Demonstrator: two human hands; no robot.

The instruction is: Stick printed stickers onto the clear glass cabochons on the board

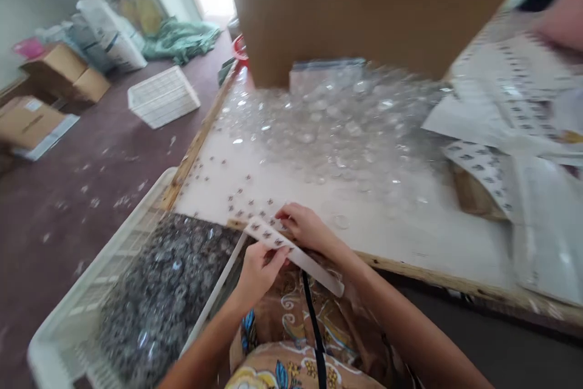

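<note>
A narrow white strip of stickers (314,267), with dark printed marks along its upper end, slants across in front of my body. Thumb and fingers of my left hand (260,270) pinch its lower edge. My right hand (303,226) is just beyond the strip at the table edge, its fingers curled together; whatever is between them is too blurred to name. Small dark-marked stickers (251,202) are scattered on the white tabletop (291,179) past the hands. A heap of clear round plastic pieces (346,128) spreads farther back.
To the left, a white plastic crate (109,255) holds many clear pieces with dark marks (173,280). A large cardboard box (364,13) stands behind the heap. Sticker sheets (483,164) lie at the right. A white basket (164,98) and cartons (64,73) are on the floor.
</note>
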